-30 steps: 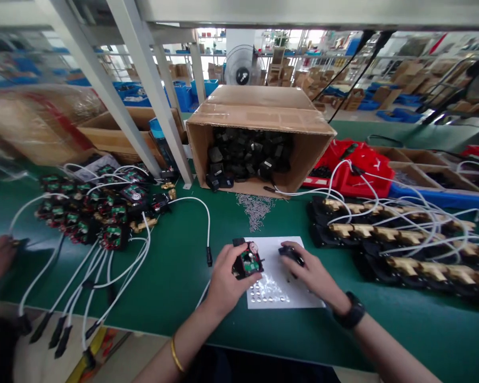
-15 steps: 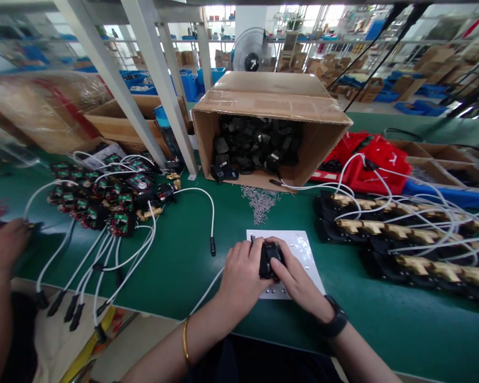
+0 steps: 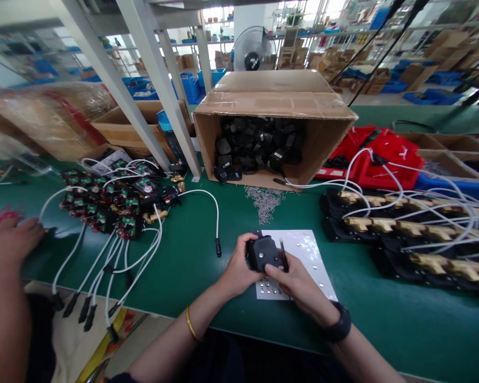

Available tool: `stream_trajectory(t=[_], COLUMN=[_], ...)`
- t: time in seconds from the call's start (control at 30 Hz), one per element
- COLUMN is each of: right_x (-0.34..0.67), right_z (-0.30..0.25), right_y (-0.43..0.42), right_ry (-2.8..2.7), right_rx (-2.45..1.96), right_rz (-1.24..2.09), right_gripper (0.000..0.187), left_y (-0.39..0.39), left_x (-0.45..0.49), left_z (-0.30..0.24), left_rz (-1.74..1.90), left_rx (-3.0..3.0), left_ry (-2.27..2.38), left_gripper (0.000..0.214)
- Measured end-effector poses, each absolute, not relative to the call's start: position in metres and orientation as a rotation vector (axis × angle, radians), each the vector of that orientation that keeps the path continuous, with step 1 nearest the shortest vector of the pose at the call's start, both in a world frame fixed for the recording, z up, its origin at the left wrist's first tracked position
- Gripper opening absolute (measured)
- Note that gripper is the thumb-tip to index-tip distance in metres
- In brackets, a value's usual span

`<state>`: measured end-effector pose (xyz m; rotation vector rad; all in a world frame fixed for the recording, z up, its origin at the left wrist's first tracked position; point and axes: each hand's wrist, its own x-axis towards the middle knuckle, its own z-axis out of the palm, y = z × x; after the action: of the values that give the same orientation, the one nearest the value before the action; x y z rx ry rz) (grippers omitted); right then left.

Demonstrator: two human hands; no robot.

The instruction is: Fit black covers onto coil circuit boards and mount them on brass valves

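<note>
One black housing (image 3: 266, 255) faces the camera broadside, long axis unclear, clamped between left hand (image 3: 238, 272) and right hand (image 3: 301, 282)

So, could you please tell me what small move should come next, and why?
I would probably press gently on the face of the black housing with the right hand to check its fit: that thumb already rests near its lower edge, while the left hand steadies the other side.
</note>
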<state>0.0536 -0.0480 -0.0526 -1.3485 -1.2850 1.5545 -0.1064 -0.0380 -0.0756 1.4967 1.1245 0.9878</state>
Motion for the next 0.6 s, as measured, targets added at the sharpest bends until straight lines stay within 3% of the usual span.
stream_trajectory(t=[0.2, 0.6], right_x=[0.0486, 0.0438], right_z=[-0.0546, -0.06], right_y=[-0.0497, -0.0557], right_ry=[-1.131, -1.293], right_rx=[-1.355, -1.484], right_rz=[1.625, 1.433], right_gripper=[0.052, 0.049], left_y=[-0.0367, -0.0419], left_x=[-0.1046, -0.1029], left_z=[-0.0829, -0.0863], left_rz=[0.993, 0.969], left_rx=[1.476, 1.513], left_ry=[1.135, 1.191], left_gripper=[0.07, 0.071])
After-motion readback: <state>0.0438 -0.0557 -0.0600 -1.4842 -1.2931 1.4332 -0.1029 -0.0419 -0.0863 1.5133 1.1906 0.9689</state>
